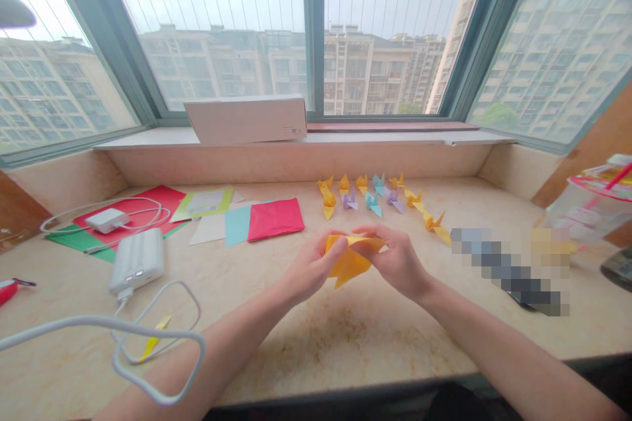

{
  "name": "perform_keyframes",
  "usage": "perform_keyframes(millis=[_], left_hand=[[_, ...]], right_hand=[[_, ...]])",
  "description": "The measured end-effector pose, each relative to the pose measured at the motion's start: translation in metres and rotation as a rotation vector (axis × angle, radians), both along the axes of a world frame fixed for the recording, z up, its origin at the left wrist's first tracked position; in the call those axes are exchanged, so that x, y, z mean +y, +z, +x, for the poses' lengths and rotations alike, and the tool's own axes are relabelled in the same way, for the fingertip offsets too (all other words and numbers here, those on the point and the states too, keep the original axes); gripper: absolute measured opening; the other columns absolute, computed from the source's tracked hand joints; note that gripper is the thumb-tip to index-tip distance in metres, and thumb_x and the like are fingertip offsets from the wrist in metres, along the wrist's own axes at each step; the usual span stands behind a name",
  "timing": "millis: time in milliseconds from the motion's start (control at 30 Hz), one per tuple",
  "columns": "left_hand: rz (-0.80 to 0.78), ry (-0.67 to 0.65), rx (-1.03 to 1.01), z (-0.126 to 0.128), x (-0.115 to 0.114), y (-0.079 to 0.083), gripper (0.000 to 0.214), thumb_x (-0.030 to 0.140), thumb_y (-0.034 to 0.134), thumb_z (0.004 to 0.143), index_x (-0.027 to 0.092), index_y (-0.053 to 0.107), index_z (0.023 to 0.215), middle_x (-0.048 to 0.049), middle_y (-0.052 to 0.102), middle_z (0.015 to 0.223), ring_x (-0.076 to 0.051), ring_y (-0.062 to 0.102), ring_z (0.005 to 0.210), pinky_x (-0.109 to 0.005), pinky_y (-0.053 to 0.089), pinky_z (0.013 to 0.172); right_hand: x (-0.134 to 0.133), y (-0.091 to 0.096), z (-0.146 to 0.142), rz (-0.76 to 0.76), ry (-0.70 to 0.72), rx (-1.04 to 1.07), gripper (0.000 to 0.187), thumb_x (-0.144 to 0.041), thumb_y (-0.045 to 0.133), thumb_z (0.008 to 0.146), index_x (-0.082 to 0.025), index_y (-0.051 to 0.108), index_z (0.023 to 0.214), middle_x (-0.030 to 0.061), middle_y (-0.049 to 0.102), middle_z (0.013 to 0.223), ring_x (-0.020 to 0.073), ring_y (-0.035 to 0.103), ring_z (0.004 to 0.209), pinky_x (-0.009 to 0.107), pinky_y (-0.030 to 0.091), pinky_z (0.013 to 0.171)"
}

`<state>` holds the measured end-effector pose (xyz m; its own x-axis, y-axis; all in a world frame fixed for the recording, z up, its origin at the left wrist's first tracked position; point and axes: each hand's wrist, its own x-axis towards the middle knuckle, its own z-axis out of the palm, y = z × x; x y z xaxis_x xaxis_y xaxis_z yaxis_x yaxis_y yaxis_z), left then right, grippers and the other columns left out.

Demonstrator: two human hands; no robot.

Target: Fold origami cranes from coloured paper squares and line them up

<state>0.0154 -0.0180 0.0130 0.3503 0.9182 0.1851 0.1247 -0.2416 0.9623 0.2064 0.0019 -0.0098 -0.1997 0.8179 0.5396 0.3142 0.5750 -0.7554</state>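
Note:
A partly folded orange paper (349,263) is held just above the marble counter (345,335), between both hands. My left hand (309,266) pinches its left side with the fingers closed on it. My right hand (395,258) grips its upper right edge, thumb and fingers pressed together. Behind the hands stands a group of several finished paper cranes (375,196) in yellow, orange, teal and purple.
Coloured paper sheets (274,218) lie to the left, with more red and green sheets under a white charger (106,219). A white power bank (137,260) with a looping cable (148,342) sits front left. A white box (247,118) rests on the windowsill. A clear plastic container (587,207) stands at right.

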Motion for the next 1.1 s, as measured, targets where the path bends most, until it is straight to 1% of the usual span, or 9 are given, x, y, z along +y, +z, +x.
perform_keyframes(millis=[100,200,333,433,533,600,667,867,1100], left_hand=[[0.068,-0.037,0.090,0.000,0.003,-0.005,0.041,0.053,0.054,0.091,0.016,0.068,0.099,-0.0049,0.068,0.084,-0.018,0.061,0.075,-0.025,0.047,0.064],[0.096,-0.027,0.118,0.000,0.006,-0.010,0.040,0.051,0.053,0.092,0.015,0.069,0.090,-0.0030,0.065,0.076,-0.016,0.057,0.069,-0.024,0.045,0.060],[0.001,-0.046,0.034,0.000,0.009,-0.014,0.039,0.051,0.057,0.090,0.014,0.071,0.091,-0.0021,0.065,0.074,-0.014,0.057,0.065,-0.022,0.046,0.057],[-0.130,-0.078,-0.119,0.001,0.009,-0.013,0.040,0.052,0.063,0.086,0.014,0.072,0.097,-0.0041,0.070,0.082,-0.018,0.066,0.071,-0.028,0.054,0.064],[-0.217,-0.087,-0.229,0.003,0.007,-0.011,0.043,0.052,0.068,0.083,0.014,0.072,0.103,-0.0065,0.074,0.089,-0.021,0.071,0.078,-0.033,0.058,0.071],[-0.237,-0.076,-0.246,0.003,0.006,-0.010,0.041,0.050,0.070,0.082,0.015,0.073,0.104,-0.0074,0.076,0.091,-0.021,0.072,0.078,-0.034,0.058,0.073],[-0.251,-0.066,-0.261,0.002,0.006,-0.010,0.039,0.048,0.070,0.083,0.015,0.073,0.104,-0.0084,0.076,0.095,-0.022,0.073,0.080,-0.034,0.059,0.074],[-0.258,-0.072,-0.283,0.001,0.007,-0.012,0.038,0.044,0.069,0.085,0.016,0.071,0.111,-0.0090,0.077,0.099,-0.027,0.073,0.091,-0.036,0.061,0.074],[-0.248,-0.072,-0.298,0.004,0.006,-0.015,0.035,0.044,0.072,0.083,0.017,0.073,0.104,-0.0075,0.076,0.096,-0.026,0.074,0.087,-0.036,0.062,0.072]], right_hand=[[-0.003,0.002,-0.002,-0.017,-0.019,0.006,0.023,-0.025,0.066,0.083,-0.021,0.072,0.104,0.0053,0.076,0.090,0.0211,0.071,0.080,0.029,0.056,0.065],[-0.003,0.003,-0.002,-0.078,-0.008,0.044,0.027,-0.021,0.065,0.081,-0.021,0.070,0.107,0.0048,0.076,0.091,0.0208,0.071,0.080,0.030,0.057,0.068],[-0.001,0.005,-0.002,-0.192,0.053,0.163,0.039,-0.023,0.063,0.082,-0.020,0.062,0.121,0.0066,0.074,0.095,0.0204,0.070,0.080,0.032,0.057,0.069],[0.001,0.009,-0.002,-0.290,0.139,0.256,0.046,-0.027,0.061,0.085,-0.019,0.055,0.129,0.0056,0.074,0.090,0.0192,0.070,0.075,0.030,0.057,0.066],[0.001,0.014,-0.002,-0.354,0.193,0.317,0.036,-0.034,0.058,0.088,-0.018,0.061,0.120,0.0047,0.075,0.084,0.0194,0.072,0.074,0.030,0.057,0.067],[0.001,0.018,-0.001,-0.350,0.195,0.337,0.030,-0.038,0.057,0.090,-0.017,0.068,0.107,0.0054,0.075,0.085,0.0200,0.072,0.078,0.032,0.057,0.073],[0.000,0.020,0.000,-0.334,0.201,0.330,0.031,-0.042,0.056,0.091,-0.016,0.071,0.100,0.0059,0.076,0.087,0.0206,0.072,0.081,0.033,0.057,0.077],[-0.004,0.020,0.003,-0.315,0.248,0.215,0.039,-0.051,0.061,0.088,-0.017,0.072,0.105,0.0086,0.076,0.097,0.0233,0.072,0.088,0.035,0.057,0.080],[-0.002,0.021,-0.001,-0.378,0.236,0.286,0.038,-0.052,0.063,0.087,-0.018,0.076,0.098,0.0060,0.078,0.089,0.0216,0.073,0.081,0.035,0.058,0.079]])
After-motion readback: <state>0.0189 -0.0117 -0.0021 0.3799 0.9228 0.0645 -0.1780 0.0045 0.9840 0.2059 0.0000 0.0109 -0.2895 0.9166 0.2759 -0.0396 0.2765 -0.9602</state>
